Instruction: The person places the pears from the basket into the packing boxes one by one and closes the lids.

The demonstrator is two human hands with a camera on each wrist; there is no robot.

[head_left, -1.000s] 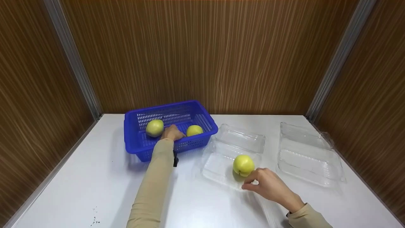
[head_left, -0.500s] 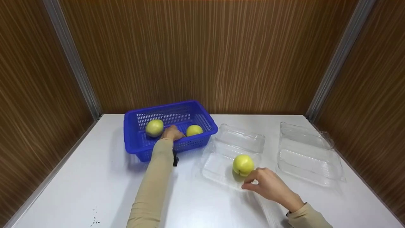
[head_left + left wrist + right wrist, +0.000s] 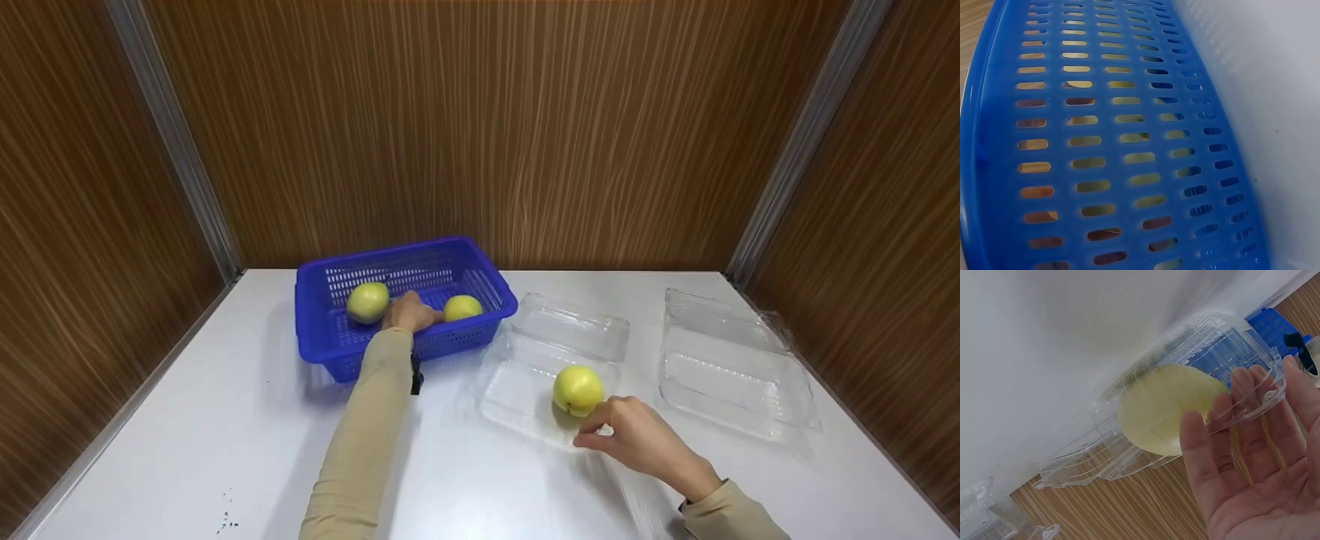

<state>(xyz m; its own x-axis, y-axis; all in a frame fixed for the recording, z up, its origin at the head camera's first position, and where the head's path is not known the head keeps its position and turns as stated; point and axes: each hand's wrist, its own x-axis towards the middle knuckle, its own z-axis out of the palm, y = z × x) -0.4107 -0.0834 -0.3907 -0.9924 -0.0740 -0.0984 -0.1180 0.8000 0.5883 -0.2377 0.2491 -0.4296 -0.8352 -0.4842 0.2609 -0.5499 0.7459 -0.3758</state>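
My left hand (image 3: 409, 311) reaches over the near wall of a blue slotted basket (image 3: 322, 352). In the left wrist view the basket wall (image 3: 1002, 185) covers most of the hand. Through its slots, skin shows on either side of a yellow-green apple (image 3: 1143, 179), which the hand grips. Two other apples lie in the basket, a left apple (image 3: 367, 303) and a right apple (image 3: 462, 307). My right hand (image 3: 641, 439) pinches the near rim of an opened clear plastic clamshell box (image 3: 517, 401). One apple (image 3: 578, 391) sits inside that box, beside the fingers.
A second clear clamshell box (image 3: 735, 375) lies opened at the right of the white table (image 3: 187, 420). Wood-grain panels (image 3: 480, 135) close off the back and both sides. Dark specks (image 3: 227, 523) mark the table at the front left.
The left hand has shifted very slightly to the right inside the basket. The right hand, the boxes and the visible apples have stayed in place.
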